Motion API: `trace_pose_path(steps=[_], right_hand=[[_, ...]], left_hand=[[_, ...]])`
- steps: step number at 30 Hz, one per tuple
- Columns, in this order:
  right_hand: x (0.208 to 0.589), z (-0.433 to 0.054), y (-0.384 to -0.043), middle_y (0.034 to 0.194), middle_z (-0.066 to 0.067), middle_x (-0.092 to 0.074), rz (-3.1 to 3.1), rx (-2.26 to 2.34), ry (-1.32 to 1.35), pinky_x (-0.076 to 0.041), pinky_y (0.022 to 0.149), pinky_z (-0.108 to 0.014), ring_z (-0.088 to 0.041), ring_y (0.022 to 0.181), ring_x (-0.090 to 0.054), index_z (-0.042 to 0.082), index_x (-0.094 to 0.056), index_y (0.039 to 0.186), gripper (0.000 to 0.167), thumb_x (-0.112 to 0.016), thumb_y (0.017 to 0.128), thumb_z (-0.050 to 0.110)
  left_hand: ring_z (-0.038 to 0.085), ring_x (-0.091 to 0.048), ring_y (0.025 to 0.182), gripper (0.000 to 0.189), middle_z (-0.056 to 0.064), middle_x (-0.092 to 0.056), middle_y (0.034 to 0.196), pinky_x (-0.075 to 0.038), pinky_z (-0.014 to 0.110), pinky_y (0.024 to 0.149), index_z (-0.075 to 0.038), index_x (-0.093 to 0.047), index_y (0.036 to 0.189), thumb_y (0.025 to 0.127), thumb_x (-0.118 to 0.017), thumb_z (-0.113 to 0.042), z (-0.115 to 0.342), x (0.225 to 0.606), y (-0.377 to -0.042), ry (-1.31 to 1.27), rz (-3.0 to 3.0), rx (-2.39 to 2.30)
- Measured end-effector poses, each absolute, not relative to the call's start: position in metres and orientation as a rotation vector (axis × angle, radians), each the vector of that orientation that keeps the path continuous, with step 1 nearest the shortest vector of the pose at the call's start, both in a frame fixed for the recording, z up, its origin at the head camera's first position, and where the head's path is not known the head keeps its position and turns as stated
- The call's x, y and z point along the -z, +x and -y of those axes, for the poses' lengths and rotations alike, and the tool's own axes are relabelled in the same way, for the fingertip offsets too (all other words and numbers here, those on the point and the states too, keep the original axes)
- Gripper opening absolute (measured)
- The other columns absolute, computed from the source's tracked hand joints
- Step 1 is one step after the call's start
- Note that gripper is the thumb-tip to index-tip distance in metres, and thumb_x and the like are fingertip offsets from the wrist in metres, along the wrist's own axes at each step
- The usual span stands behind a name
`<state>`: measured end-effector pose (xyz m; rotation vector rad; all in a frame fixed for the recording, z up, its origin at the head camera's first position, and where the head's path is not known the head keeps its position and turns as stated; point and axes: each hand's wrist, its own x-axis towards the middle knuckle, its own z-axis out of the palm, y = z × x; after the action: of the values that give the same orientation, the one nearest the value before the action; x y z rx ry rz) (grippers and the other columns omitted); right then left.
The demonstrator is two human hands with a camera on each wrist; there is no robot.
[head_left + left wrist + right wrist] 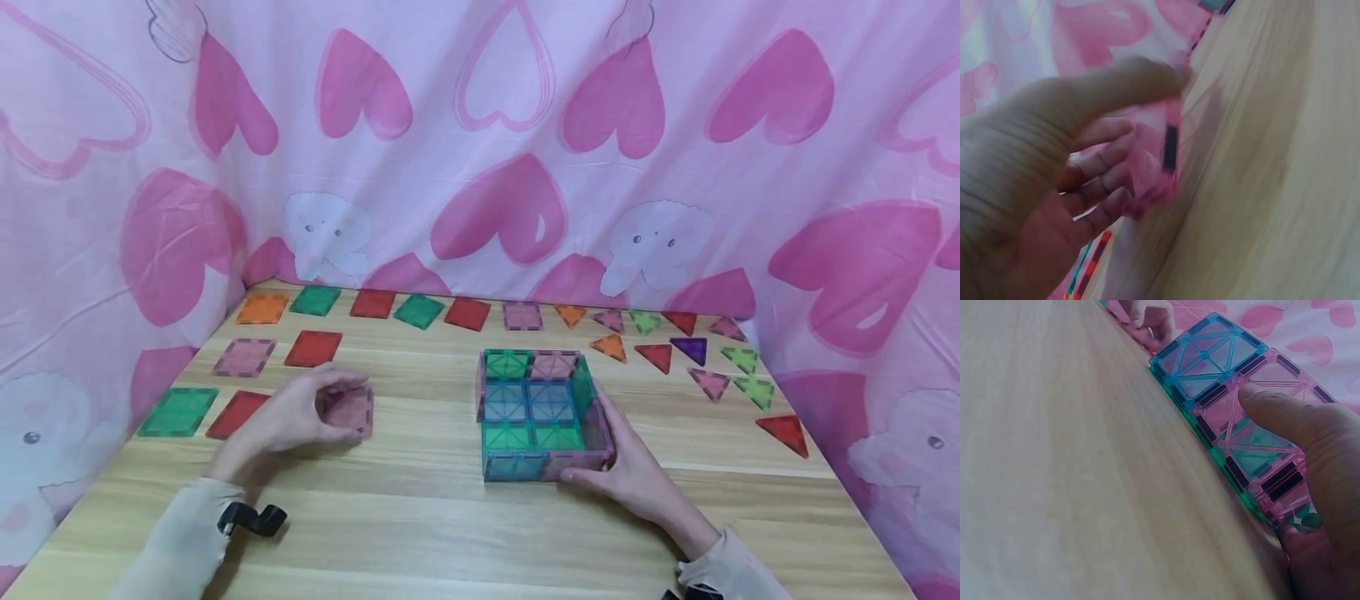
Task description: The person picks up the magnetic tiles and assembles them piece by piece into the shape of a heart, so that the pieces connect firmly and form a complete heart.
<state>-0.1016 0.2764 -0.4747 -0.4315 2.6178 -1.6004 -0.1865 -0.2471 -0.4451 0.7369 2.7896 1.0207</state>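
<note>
Pink fabric (360,225) printed with hearts and pale animal faces hangs round the back and sides of a wood-grained desk (427,533). Toward the left of that desk, the left hand (296,410) pinches a pink square tile (351,410) between its thumb and fingers. The tile sits at the fingertips, on the side facing the middle of the desk, and stands tilted; whether its lower edge touches the wood I cannot tell. Just beside the left wrist lies a red square tile (234,415), with a green square tile (178,412) farther out.

Well apart from the pink tile, to its right, stands a low open box (513,467) built of translucent blue, green and pink squares. The right hand (637,482) is clamped round its near right corner, thumb on the pink panel (1263,415) of the front wall, fingers along the right side. Beyond, more squares line the back of the desk, and small triangular tiles (655,357) are scattered at the far right.
</note>
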Motion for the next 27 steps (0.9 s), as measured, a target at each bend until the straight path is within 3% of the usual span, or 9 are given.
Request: trace_pose_path(steps=[2, 4, 7, 10, 15, 21, 27], right_hand=[[0.475, -0.277, -0.101, 0.181, 0.001, -0.03, -2.629, 1.587, -0.422, -0.031, 0.128, -0.037, -0.031, 0.161, -0.039, 0.042, -0.006, 0.179, 0.132, -0.1, 0.086, 0.028], [0.475, -0.277, -0.101, 0.181, 0.001, -0.031, -2.634, 1.582, -0.416, -0.032, 0.128, -0.042, -0.031, 0.161, -0.04, 0.043, -0.007, 0.179, 0.132, -0.1, 0.086, 0.029], [0.476, -0.277, -0.101, 0.18, -0.003, -0.03, -2.637, 1.585, -0.43, -0.032, 0.126, -0.028, -0.034, 0.16, -0.039, 0.042, -0.008, 0.179, 0.132, -0.1, 0.086, 0.028], [0.477, -0.276, -0.101, 0.18, -0.006, -0.031, -2.626, 1.603, -0.443, -0.029, 0.118, -0.012, -0.036, 0.16, -0.039, 0.04, -0.009, 0.179, 0.131, -0.1, 0.086, 0.028], [0.477, -0.276, -0.101, 0.181, -0.006, -0.029, -2.609, 1.622, -0.46, -0.028, 0.117, -0.01, -0.037, 0.161, -0.039, 0.039, -0.009, 0.179, 0.129, -0.099, 0.088, 0.028], [0.476, -0.278, -0.101, 0.181, -0.004, -0.029, -2.639, 1.586, -0.422, -0.032, 0.128, -0.039, -0.035, 0.16, -0.04, 0.041, -0.008, 0.179, 0.13, -0.099, 0.087, 0.03], [0.477, -0.275, -0.101, 0.18, -0.005, -0.029, -2.629, 1.595, -0.411, -0.028, 0.128, -0.07, -0.036, 0.161, -0.038, 0.043, -0.009, 0.178, 0.129, -0.099, 0.087, 0.032]], left_hand=[[0.021, -0.069, 0.124, 0.084, -0.001, -0.07, 0.137, -0.06, 0.047, 0.106, -0.015, -0.068, 0.15, 0.078, -0.104, -0.035, 0.241, 0.445, -0.186, 0.749, -2.792, -1.082], [0.021, -0.07, 0.123, 0.082, -0.003, -0.069, 0.136, -0.06, 0.047, 0.106, -0.015, -0.068, 0.15, 0.079, -0.104, -0.034, 0.235, 0.444, -0.183, 0.768, -2.764, -1.167], [0.02, -0.072, 0.122, 0.08, -0.004, -0.071, 0.135, -0.06, 0.044, 0.107, -0.014, -0.068, 0.148, 0.078, -0.105, -0.029, 0.221, 0.444, -0.178, 0.814, -2.684, -1.302], [0.022, -0.074, 0.123, 0.081, 0.002, -0.073, 0.136, -0.059, 0.041, 0.11, -0.009, -0.066, 0.148, 0.078, -0.105, -0.022, 0.203, 0.445, -0.171, 0.868, -2.545, -1.445], [0.027, -0.074, 0.125, 0.085, 0.016, -0.069, 0.142, -0.061, 0.039, 0.107, -0.004, -0.062, 0.15, 0.077, -0.104, -0.014, 0.168, 0.448, -0.161, 0.899, -2.343, -1.608], [0.033, -0.071, 0.129, 0.084, 0.018, -0.064, 0.147, -0.064, 0.035, 0.099, -0.004, -0.06, 0.151, 0.078, -0.102, -0.01, 0.126, 0.454, -0.153, 0.949, -2.248, -1.681], [0.03, -0.065, 0.137, 0.081, 0.01, -0.064, 0.149, -0.065, 0.034, 0.093, -0.014, -0.061, 0.153, 0.082, -0.101, -0.014, 0.096, 0.461, -0.151, 1.001, -2.261, -1.706]])
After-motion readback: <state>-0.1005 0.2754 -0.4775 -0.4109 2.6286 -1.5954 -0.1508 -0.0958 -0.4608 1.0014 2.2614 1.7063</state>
